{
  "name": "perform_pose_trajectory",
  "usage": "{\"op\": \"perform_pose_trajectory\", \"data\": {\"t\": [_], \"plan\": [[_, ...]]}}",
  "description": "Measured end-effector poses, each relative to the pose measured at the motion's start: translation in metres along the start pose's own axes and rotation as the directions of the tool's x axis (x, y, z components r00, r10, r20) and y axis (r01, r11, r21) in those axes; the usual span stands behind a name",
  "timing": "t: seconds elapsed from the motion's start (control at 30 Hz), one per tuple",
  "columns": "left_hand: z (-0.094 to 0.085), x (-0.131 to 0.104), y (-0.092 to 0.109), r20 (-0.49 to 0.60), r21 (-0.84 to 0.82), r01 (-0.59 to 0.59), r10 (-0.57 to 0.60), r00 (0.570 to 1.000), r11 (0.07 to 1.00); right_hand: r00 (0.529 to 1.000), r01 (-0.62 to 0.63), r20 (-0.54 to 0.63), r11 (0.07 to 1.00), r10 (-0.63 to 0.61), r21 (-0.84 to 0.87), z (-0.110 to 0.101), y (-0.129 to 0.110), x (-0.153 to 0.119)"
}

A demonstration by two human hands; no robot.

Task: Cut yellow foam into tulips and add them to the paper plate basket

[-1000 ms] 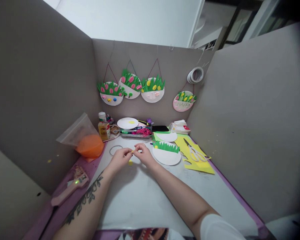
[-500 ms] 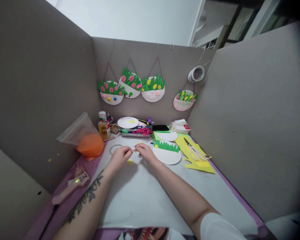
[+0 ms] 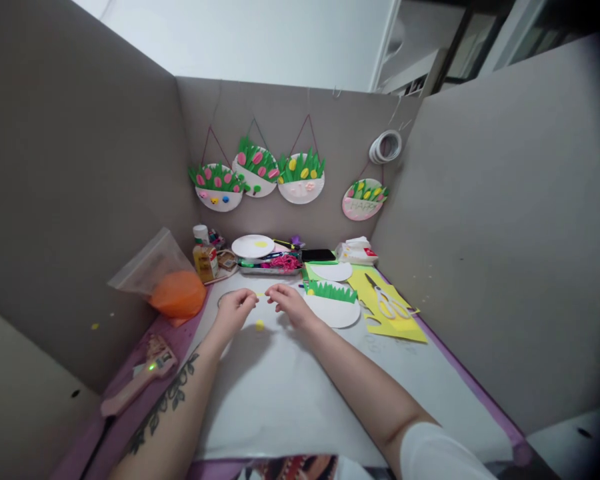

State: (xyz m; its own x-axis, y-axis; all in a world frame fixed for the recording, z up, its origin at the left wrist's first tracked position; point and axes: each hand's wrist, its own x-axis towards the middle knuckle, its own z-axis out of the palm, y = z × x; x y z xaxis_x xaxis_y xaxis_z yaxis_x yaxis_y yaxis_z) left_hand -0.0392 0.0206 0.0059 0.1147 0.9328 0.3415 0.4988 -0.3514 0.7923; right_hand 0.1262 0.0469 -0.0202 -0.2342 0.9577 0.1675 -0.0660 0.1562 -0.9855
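Over the white work surface, my left hand (image 3: pixel 235 311) is closed, thumb against fingertips; anything in its pinch is too small to name. A short gap separates it from my right hand (image 3: pixel 289 305), whose fingers are bent close together at the tips, with what they hold, if anything, too small to make out. A small yellow paper piece (image 3: pixel 260 325) lies just below the hands. Right of my right hand is a white paper plate (image 3: pixel 333 312) with a green paper grass strip (image 3: pixel 333 291) and a yellow spot along its top.
White-handled scissors (image 3: pixel 391 305) lie on yellow paper (image 3: pixel 403 328) at right. A pink glue gun (image 3: pixel 143 381), an orange-filled bag (image 3: pixel 177 293) and a bottle (image 3: pixel 205 257) are at left. A supply tray (image 3: pixel 270 270) is behind; decorated plates (image 3: pixel 301 190) hang on the grey wall.
My hands have moved slightly apart; before, their fingertips nearly met around something small. The whole view has shifted a little.
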Motion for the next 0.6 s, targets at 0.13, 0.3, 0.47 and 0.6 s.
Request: {"op": "perform_pose_trajectory", "data": {"t": [0.13, 0.3, 0.47, 0.6], "plan": [[0.003, -0.001, 0.005, 0.023, -0.005, 0.008, -0.008, 1.0, 1.0, 0.998, 0.066, 0.023, 0.997, -0.065, -0.045, 0.011, -0.016, -0.009], [0.006, -0.001, 0.002, 0.039, -0.011, -0.053, 0.053, 0.998, 0.999, 0.99, 0.132, -0.038, 0.984, -0.137, -0.12, 0.013, -0.016, -0.01], [0.007, -0.001, -0.004, 0.039, -0.011, -0.079, 0.079, 0.996, 0.997, 0.976, 0.168, -0.102, 0.961, -0.194, -0.221, 0.009, -0.011, -0.008], [0.006, -0.001, -0.005, 0.069, -0.041, -0.053, 0.056, 0.996, 0.998, 0.987, 0.115, -0.087, 0.974, -0.134, -0.194, 0.006, -0.008, -0.007]]}}
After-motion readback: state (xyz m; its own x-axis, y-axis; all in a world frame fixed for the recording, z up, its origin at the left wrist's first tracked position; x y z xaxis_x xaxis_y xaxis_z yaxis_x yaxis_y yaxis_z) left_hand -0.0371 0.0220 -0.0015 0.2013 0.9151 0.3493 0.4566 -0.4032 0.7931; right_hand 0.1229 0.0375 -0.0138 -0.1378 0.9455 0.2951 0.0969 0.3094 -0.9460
